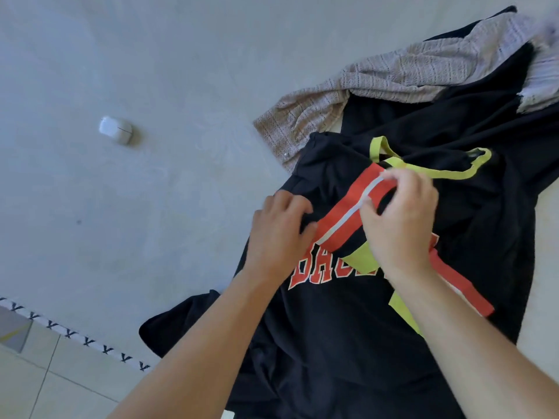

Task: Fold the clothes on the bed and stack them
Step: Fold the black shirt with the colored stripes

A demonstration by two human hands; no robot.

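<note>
A black T-shirt [348, 328] with red block letters across the chest lies spread on the pale bed sheet [151, 207]. On top of it lies a black garment with a red and grey stripe [348, 216] and yellow-green trim [435, 172]. My right hand [399, 219] pinches the red stripe near its upper end. At the garment's left side, my left hand [281, 234] grips black fabric. A beige knitted garment [378, 83] lies crumpled beyond them, over more dark cloth [484, 116].
A small white earbud case [116, 130] rests on the sheet at the left. The bed's edge with a patterned border [75, 335] runs along the lower left, with tiled floor [60, 382] beyond it.
</note>
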